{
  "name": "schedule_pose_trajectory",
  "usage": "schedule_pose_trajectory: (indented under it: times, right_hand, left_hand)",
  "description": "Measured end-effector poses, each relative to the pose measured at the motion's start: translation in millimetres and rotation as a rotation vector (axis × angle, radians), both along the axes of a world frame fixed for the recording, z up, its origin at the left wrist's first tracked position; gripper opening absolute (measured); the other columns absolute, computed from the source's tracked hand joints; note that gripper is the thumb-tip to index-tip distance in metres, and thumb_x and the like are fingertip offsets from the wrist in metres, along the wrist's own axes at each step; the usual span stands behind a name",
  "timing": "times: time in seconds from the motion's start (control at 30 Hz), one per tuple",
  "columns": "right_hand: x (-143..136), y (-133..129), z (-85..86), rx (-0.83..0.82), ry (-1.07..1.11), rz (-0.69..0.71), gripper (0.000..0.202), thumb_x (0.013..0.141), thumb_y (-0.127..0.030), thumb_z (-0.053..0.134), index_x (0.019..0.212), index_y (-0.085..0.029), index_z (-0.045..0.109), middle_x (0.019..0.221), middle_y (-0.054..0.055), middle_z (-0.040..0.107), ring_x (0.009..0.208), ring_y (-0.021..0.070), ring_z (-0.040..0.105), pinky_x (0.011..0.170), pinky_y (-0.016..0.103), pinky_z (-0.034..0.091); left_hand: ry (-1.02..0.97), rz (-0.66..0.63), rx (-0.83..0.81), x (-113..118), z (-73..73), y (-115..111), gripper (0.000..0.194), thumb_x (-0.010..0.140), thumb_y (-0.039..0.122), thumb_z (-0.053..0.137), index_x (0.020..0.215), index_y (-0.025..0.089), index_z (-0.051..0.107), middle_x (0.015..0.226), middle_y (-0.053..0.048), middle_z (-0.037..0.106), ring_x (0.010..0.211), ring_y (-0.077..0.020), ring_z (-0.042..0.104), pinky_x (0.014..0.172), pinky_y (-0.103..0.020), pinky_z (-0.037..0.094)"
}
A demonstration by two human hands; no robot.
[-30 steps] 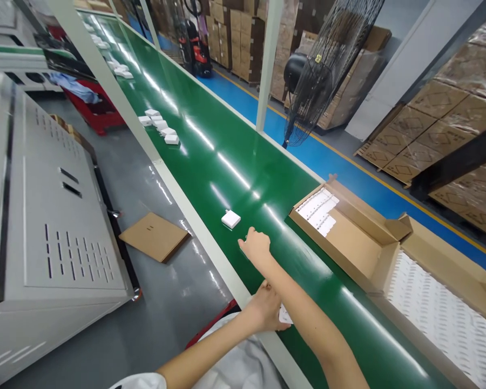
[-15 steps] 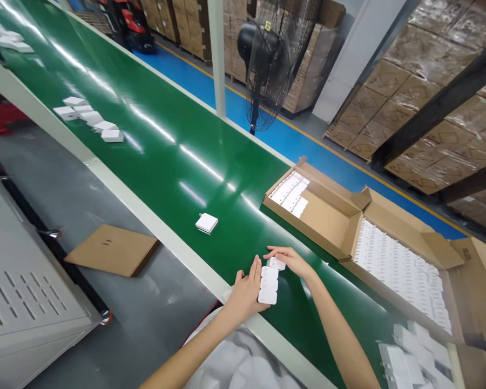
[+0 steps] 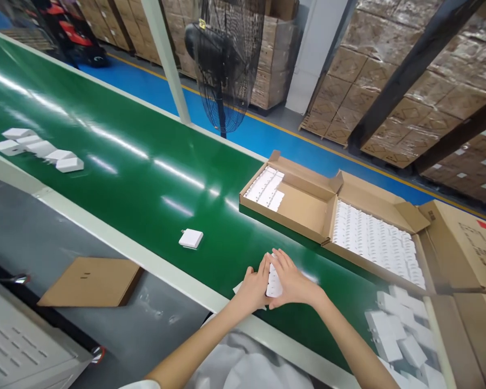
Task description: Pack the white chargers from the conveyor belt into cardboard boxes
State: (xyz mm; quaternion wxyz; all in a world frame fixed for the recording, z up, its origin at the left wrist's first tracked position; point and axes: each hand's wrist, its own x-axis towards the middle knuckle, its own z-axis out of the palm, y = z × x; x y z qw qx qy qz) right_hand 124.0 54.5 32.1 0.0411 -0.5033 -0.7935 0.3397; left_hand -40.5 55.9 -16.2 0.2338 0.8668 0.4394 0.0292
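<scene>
Our left hand (image 3: 252, 290) and right hand (image 3: 295, 282) are curving partly closed, gripping a short white row (image 3: 273, 282) between them. We are holding it over the green belt (image 3: 141, 216). Beyond our hands, a packed carton (image 3: 362, 265) is sitting beside a partly filled carton (image 3: 305, 204). Loose white blocks (image 3: 385, 334) are lying heaped at our right, a smaller cluster (image 3: 40, 148) is lying far left, and one lone block (image 3: 191, 238) is resting nearer us.

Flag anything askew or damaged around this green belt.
Loose white pieces lie jumbled at the right end of the belt, unlike the neat rows in the fuller box. Flat cardboard lies on the floor, perhaps stray. No damage shows.
</scene>
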Motion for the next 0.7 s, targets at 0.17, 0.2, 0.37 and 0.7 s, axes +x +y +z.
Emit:
schedule_pose_trajectory:
  times: [0.17, 0.2, 0.37, 0.7]
  right_hand:
    - [10.0, -18.7, -5.7, 0.101, -0.177, -0.094, 0.113, 0.054, -0.032, 0.08, 0.148, -0.012, 0.02, 0.153, 0.026, 0.011, 0.141, 0.0422, 0.006, 0.11, 0.06, 0.021]
    - [13.2, -20.3, -7.4, 0.107, -0.172, -0.1, 0.112, 0.054, -0.032, 0.079, 0.147, -0.01, 0.021, 0.152, 0.026, 0.013, 0.141, 0.0421, 0.007, 0.11, 0.059, 0.021]
    - [29.0, -25.8, -15.8, 0.162, -0.068, -0.117, 0.105, 0.051, -0.027, 0.074, 0.144, -0.012, 0.027, 0.146, 0.022, 0.023, 0.138, 0.0412, 0.013, 0.109, 0.057, 0.023]
    - [27.8, -83.2, -17.9, 0.022, 1.27, -0.802, 0.098, 0.058, -0.089, 0.04, 0.136, -0.031, 0.031, 0.126, 0.013, 0.051, 0.107, 0.0345, 0.057, 0.084, 0.054, 0.047]
  left_hand:
    - [-0.02, -0.066, 0.067, 26.7, -1.4, -2.2, 0.091, 0.065, 0.037, 0.072, 0.139, 0.005, 0.032, 0.142, -0.028, 0.037, 0.112, -0.035, 0.055, 0.088, -0.042, 0.04]
    - [-0.036, -0.075, 0.077, 27.4, -1.9, -4.7, 0.092, 0.065, 0.037, 0.073, 0.14, 0.005, 0.03, 0.141, -0.027, 0.039, 0.107, -0.0335, 0.058, 0.088, -0.042, 0.04]
    - [-0.188, -0.124, 0.132, -2.2, -11.7, -28.0, 0.076, 0.074, 0.03, 0.066, 0.141, 0.017, 0.031, 0.135, -0.015, 0.048, 0.113, -0.0302, 0.051, 0.093, -0.044, 0.039]
    - [-0.656, 0.483, -0.231, -46.2, -6.1, -43.1, 0.039, 0.092, 0.043, 0.031, 0.103, 0.019, 0.06, 0.067, 0.0, 0.055, 0.055, -0.0151, 0.049, 0.053, -0.027, 0.041]
